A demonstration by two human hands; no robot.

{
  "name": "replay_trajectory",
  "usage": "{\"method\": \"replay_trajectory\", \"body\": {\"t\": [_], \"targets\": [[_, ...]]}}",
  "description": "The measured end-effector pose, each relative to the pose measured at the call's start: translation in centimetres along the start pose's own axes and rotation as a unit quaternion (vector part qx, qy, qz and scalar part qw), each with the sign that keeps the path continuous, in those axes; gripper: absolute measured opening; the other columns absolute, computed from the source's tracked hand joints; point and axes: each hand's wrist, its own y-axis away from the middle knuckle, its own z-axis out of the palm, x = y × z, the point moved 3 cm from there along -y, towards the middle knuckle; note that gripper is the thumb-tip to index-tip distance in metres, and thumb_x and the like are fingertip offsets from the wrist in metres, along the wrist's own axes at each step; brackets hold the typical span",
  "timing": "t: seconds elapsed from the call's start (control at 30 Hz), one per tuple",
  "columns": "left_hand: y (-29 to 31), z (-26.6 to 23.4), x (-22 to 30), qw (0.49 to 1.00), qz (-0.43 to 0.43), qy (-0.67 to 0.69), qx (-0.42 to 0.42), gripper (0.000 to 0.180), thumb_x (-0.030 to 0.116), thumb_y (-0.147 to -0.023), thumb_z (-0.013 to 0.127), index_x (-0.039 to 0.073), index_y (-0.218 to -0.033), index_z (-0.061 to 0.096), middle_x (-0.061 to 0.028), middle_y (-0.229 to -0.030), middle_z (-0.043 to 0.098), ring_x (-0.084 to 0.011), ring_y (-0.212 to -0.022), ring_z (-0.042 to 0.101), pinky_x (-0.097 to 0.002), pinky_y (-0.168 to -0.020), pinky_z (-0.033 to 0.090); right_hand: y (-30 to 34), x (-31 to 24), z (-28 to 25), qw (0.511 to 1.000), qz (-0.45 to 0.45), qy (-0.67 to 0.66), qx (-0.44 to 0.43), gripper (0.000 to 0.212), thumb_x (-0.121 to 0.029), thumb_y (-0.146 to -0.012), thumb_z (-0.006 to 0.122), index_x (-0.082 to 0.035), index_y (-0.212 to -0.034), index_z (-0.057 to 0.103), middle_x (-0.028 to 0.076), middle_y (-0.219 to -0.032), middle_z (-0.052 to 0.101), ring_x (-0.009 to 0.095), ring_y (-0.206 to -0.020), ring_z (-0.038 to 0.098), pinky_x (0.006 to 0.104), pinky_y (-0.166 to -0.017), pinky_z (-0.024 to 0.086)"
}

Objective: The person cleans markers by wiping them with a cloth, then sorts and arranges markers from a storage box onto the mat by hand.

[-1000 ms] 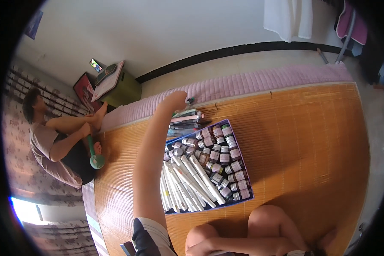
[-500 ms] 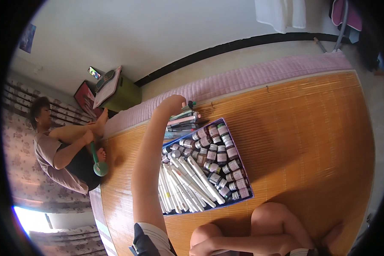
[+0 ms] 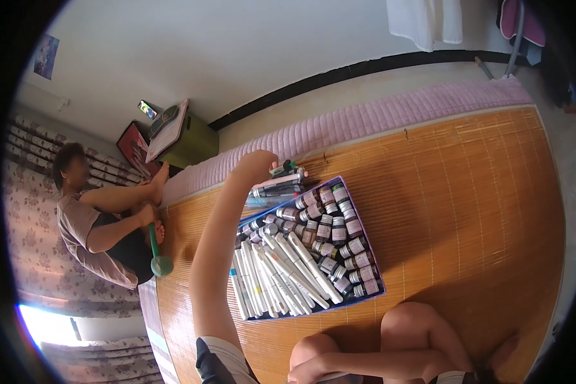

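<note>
My left hand reaches over a row of pens lying beyond the box. Its fingers curl down around green-ended pens, partly hidden by the hand. Just below is a blue-purple box, with white marker pens in its nearer left part. Small jars with silvery lids and pinkish labels fill the far and right sides. By my bent knees, near the lower edge, my right hand rests low at the end of its crossing forearm; its fingers are mostly hidden.
An orange-brown woven mat spreads under everything, edged by a pink quilted cover. Another person sits at the left holding a green round-headed stick. A green bin-like box with boards and a phone stands behind.
My left hand stays over the pens, and the light-green pens beneath it have shifted toward its fingers. The other person's green stick has lowered slightly. The whole view has moved a little.
</note>
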Motion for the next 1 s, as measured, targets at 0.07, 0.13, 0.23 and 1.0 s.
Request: {"method": "replay_trajectory", "body": {"t": [0.07,0.13,0.23,1.0], "targets": [[0.1,-0.4,0.5,0.999,0.025,-0.021,0.042,0.024,0.005,-0.053,0.058,0.006,-0.077,0.052,-0.0078,-0.077,0.052,-0.0221,-0.075,0.048,-0.0293,-0.064,0.038,1.0,0.4,0.7,0.993,0.0,-0.075,0.088,0.022,-0.01,-0.071,0.041,0.012,-0.07,0.043,0.012,-0.061,0.048,0.013,-0.051,0.047,0.0198,-0.049,0.04],[0.8,-1.0,0.9,0.995,0.051,-0.033,0.074,0.024,0.005,-0.056,0.053,0.008,-0.079,0.051,-0.0071,-0.079,0.051,-0.0224,-0.077,0.048,-0.0298,-0.066,0.038,1.7,0.1,0.6,0.974,-0.004,-0.149,0.17,0.021,-0.01,-0.07,0.043,0.011,-0.071,0.044,0.012,-0.061,0.048,0.013,-0.051,0.047,0.022,-0.049,0.04],[4.3,-2.7,1.8,0.983,0.082,-0.034,0.161,0.023,0.004,-0.06,0.048,0.009,-0.082,0.05,-0.007,-0.081,0.05,-0.023,-0.078,0.047,-0.0309,-0.067,0.037,2.0,-1.2,1.2,0.718,0.142,-0.672,0.111,0.021,-0.009,-0.066,0.049,0.008,-0.077,0.046,0.014,-0.063,0.048,0.016,-0.049,0.045,0.0286,-0.05,0.039],[40.9,17.5,28.6,0.49,-0.117,0.85,0.151,0.022,0.02,-0.071,0.05,0.001,-0.083,0.051,-0.0033,-0.072,0.05,-0.0087,-0.071,0.045,-0.0205,-0.062,0.036,17.7,10.7,8.0,0.895,0.266,-0.356,-0.052,0.03,-0.031,-0.074,0.04,-0.008,-0.055,0.044,0.001,-0.045,0.039,0.01,-0.041,0.037,0.02,-0.037,0.029]]}}
